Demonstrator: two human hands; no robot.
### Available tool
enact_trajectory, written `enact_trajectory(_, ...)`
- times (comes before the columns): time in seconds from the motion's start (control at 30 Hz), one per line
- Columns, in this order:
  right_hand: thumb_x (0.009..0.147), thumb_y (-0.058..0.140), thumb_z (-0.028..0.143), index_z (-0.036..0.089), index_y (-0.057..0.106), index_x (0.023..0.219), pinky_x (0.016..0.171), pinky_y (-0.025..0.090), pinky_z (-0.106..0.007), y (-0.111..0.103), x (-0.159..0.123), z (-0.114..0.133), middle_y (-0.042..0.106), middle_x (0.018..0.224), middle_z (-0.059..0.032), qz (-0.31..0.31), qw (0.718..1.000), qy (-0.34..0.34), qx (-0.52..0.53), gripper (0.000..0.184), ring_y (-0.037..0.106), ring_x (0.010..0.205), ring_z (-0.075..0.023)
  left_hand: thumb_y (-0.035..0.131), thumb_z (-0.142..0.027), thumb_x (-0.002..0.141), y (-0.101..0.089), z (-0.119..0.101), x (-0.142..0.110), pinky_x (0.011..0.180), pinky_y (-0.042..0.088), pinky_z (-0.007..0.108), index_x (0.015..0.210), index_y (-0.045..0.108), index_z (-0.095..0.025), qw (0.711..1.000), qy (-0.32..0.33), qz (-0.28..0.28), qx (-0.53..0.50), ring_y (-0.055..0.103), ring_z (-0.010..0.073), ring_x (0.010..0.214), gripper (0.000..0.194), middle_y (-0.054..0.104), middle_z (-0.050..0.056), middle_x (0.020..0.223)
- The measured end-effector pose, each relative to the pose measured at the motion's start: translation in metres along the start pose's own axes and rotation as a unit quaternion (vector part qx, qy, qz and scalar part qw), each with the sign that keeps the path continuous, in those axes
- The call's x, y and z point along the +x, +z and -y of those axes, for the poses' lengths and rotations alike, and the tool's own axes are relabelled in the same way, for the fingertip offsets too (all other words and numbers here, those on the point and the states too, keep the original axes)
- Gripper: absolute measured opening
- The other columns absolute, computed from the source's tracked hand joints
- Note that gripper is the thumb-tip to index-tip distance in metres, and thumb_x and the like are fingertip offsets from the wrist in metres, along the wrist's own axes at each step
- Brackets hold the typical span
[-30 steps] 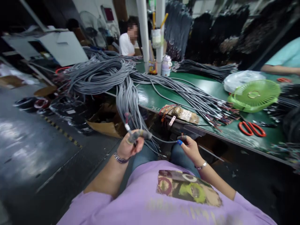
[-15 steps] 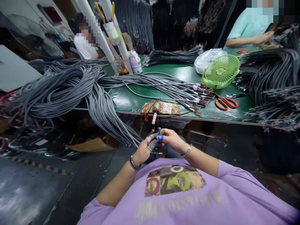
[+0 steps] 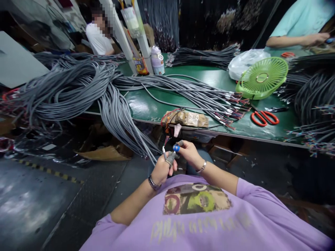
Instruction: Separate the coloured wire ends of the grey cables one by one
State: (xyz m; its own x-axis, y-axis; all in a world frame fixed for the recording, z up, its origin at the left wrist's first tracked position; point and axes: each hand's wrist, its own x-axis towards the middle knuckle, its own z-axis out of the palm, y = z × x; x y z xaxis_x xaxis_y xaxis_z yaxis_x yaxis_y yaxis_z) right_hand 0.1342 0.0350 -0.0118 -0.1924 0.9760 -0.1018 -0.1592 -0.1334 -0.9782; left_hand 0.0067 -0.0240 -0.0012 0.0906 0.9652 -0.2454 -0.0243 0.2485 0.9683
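My left hand (image 3: pixel 161 168), its fingers wrapped in grey tape, is closed around a grey cable (image 3: pixel 164 152). The cable's white-banded end points up past the thumb, with thin coloured wires (image 3: pixel 166 140) fanning out. Close beside it, my right hand (image 3: pixel 190 153) has thumb and fingers pinched together, with a blue wrap (image 3: pixel 176 148) on one digit. A small whitish bit shows between the two hands, too small to name. Whatever the right fingertips pinch is hidden. Both hands are over my lap, below the table's front edge.
On the green table (image 3: pixel 141 104) lie a big bundle of grey cables (image 3: pixel 70 87), red-handled scissors (image 3: pixel 265 118), a green fan (image 3: pixel 264 78) and a plastic bag (image 3: pixel 246 62). A taped wooden block (image 3: pixel 192 119) sits at the front edge. Two other people are across the table.
My hands have drawn slightly apart, and the cable end with its coloured wires now stands clear above my left hand. The whole view has shifted a little.
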Motion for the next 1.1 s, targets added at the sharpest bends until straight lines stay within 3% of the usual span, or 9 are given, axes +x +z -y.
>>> enact_trajectory(0.1,0.059,0.075,0.035,0.017,0.058,0.064,0.042,0.028,-0.019,0.006,0.002,-0.003,0.052,0.052,0.0043,-0.016,0.991,0.096,0.087,0.026,0.037,0.044,-0.0056,0.049,-0.049,0.085,-0.003,0.0,0.003,0.033,0.017,0.018,0.065,0.049,-0.017,0.999,0.001,-0.01,-0.031,0.032,0.0029,0.027,0.038,0.054,-0.003,0.043)
enact_trajectory(0.23,0.059,0.075,0.031,0.016,0.057,0.066,0.04,0.032,-0.018,0.003,0.01,-0.006,0.053,0.053,0.004,-0.04,0.975,0.172,0.137,0.024,0.036,0.042,-0.0041,0.051,-0.049,0.084,-0.004,0.002,0.001,0.031,0.016,0.017,0.067,0.049,-0.017,0.999,-0.014,0.002,-0.053,0.032,0.0028,0.026,0.036,0.054,-0.004,0.044)
enact_trajectory(0.4,0.062,0.073,0.027,0.019,0.051,0.069,0.039,0.03,-0.014,-0.023,0.024,-0.003,0.046,0.05,0.0083,-0.154,0.953,0.183,0.186,0.024,0.032,0.04,-0.0027,0.052,-0.049,0.083,-0.01,0.003,-0.007,0.028,0.018,0.016,0.079,0.052,-0.017,0.996,-0.019,0.025,-0.087,0.035,0.0038,0.026,0.032,0.055,-0.005,0.045)
enact_trajectory(0.43,0.063,0.073,0.029,0.018,0.053,0.071,0.04,0.032,-0.015,-0.027,0.022,-0.001,0.048,0.052,0.0075,-0.138,0.958,0.159,0.195,0.025,0.034,0.042,-0.0027,0.053,-0.049,0.083,-0.011,0.003,-0.008,0.028,0.021,0.015,0.08,0.052,-0.017,0.994,-0.019,0.02,-0.102,0.037,0.0045,0.027,0.032,0.056,-0.005,0.046)
enact_trajectory(0.57,0.062,0.075,0.04,0.016,0.06,0.082,0.043,0.035,-0.018,-0.023,0.0,0.006,0.055,0.066,0.003,0.073,0.971,0.185,0.133,0.034,0.038,0.046,-0.0035,0.059,-0.048,0.079,-0.015,0.002,-0.007,0.035,0.038,0.018,0.082,0.05,-0.017,0.988,-0.028,0.003,-0.155,0.055,0.0101,0.038,0.032,0.063,-0.001,0.057)
enact_trajectory(0.63,0.065,0.073,0.044,0.016,0.06,0.082,0.045,0.037,-0.02,-0.014,-0.008,0.009,0.056,0.069,0.0024,0.115,0.977,0.165,0.07,0.035,0.038,0.048,-0.0041,0.063,-0.046,0.075,-0.014,0.002,-0.005,0.037,0.042,0.019,0.082,0.05,-0.017,0.986,-0.04,0.012,-0.161,0.06,0.0128,0.044,0.033,0.066,0.001,0.061)
enact_trajectory(0.77,0.064,0.073,0.044,0.016,0.058,0.081,0.045,0.033,-0.02,-0.001,-0.007,0.009,0.05,0.062,0.0046,0.114,0.989,0.09,-0.031,0.036,0.039,0.05,-0.0063,0.066,-0.042,0.074,-0.011,0.004,-0.006,0.038,0.042,0.018,0.082,0.051,-0.016,0.987,-0.05,0.024,-0.147,0.063,0.0137,0.049,0.032,0.067,0.003,0.064)
enact_trajectory(0.93,0.066,0.071,0.035,0.015,0.056,0.071,0.053,0.035,-0.022,-0.002,0.001,0.01,0.051,0.063,0.0037,0.125,0.989,0.017,-0.082,0.026,0.042,0.057,-0.0081,0.066,-0.042,0.074,-0.013,0.004,-0.005,0.043,0.049,0.022,0.087,0.051,-0.015,0.988,-0.057,0.033,-0.137,0.066,0.0166,0.056,0.033,0.069,0.005,0.072)
enact_trajectory(1.1,0.07,0.062,0.025,0.015,0.056,0.071,0.059,0.037,-0.024,-0.004,0.001,0.018,0.052,0.064,0.0034,0.18,0.979,0.001,-0.091,0.012,0.044,0.058,-0.0086,0.065,-0.046,0.074,-0.015,0.002,0.0,0.036,0.044,0.02,0.076,0.051,-0.015,0.989,-0.069,0.072,-0.11,0.061,0.0147,0.044,0.034,0.064,0.002,0.057)
